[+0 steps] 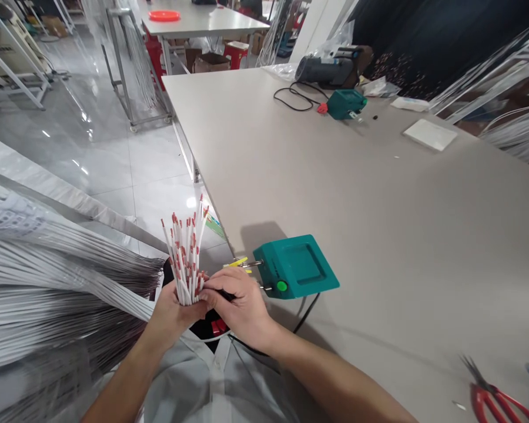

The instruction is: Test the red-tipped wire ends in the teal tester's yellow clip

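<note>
Fingers of the left hand (174, 308) are wrapped around a bundle (186, 279) of white wires, held upright in front of the person's body, just off the near left edge of the worktop (379, 217); its reddish-brown tips fan out above the grip. The right hand (244, 302) has its fingers bent, thumb and forefinger narrow and touching the bundle's right side; whether they pinch a single wire is hard to tell, since the hand itself covers the spot.

Just beyond the right hand, a yellow clip (238, 261) meets the side of a teal box (297, 270), which sits near the worktop's edge with a green button (282, 286) and a black cord (306, 313). To the left of the left hand lies a mass of longer wires (62, 282), many dark at their ends. Red-handled pliers (487, 388) lie well apart, toward the lower right corner. At the worktop's far end, a second teal box (346, 104) sits beside a motor (321, 70), and a white pad (429, 135) lies to their right. Farther off, a red tray (164, 16) rests on another worktop (207, 20).
</note>
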Action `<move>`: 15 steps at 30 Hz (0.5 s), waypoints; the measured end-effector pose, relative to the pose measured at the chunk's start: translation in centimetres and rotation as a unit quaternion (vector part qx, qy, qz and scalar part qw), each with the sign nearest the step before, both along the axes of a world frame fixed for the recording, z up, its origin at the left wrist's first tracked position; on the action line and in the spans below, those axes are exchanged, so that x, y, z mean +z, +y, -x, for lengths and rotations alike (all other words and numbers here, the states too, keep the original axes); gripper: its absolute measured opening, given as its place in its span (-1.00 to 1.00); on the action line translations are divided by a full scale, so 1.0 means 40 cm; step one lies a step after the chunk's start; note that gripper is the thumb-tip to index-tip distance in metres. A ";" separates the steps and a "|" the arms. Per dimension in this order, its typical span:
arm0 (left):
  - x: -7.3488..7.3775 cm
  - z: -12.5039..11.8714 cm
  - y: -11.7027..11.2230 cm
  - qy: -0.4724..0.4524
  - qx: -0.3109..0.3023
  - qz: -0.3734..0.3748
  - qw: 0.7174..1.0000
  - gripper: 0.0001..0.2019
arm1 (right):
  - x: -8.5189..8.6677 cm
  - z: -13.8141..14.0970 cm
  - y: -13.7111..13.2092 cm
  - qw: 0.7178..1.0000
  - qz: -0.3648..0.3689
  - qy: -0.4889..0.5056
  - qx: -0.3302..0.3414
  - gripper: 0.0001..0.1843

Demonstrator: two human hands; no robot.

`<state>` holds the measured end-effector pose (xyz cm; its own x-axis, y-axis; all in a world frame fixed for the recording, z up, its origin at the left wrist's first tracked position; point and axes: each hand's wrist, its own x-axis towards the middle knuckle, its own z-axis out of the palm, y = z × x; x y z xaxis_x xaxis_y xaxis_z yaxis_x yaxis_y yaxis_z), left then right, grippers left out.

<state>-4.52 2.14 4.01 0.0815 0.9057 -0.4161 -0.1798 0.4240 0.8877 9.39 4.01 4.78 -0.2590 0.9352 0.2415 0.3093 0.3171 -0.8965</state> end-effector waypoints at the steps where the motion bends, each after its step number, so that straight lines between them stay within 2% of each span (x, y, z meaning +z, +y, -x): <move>1: 0.000 0.003 -0.002 0.002 -0.002 -0.003 1.000 -0.76 | 0.001 0.005 0.001 1.000 0.002 0.007 0.000 -0.92; 4: -0.001 0.020 -0.013 0.010 0.004 -0.011 1.000 -0.83 | 0.004 0.015 0.005 1.000 -0.012 0.024 0.003 -0.91; 7: -0.003 0.045 -0.022 0.033 0.027 -0.010 0.999 -0.85 | 0.002 0.008 0.003 0.999 -0.010 0.012 0.037 -0.85; 10: 0.000 0.070 -0.019 0.052 0.071 -0.036 0.996 -0.85 | -0.017 -0.009 -0.019 0.992 -0.004 -0.093 0.085 -0.73; 12: 0.007 0.080 -0.008 0.051 0.098 -0.069 0.992 -0.80 | -0.041 -0.013 -0.047 0.964 -0.003 -0.210 0.163 -0.64; 14: 0.022 0.085 0.007 0.027 0.118 -0.094 0.988 -0.77 | -0.070 -0.005 -0.077 0.910 0.008 -0.313 0.273 -0.46; 15: 0.032 0.085 0.013 0.006 0.124 -0.104 0.987 -0.77 | -0.084 0.004 -0.090 0.883 0.012 -0.361 0.302 -0.39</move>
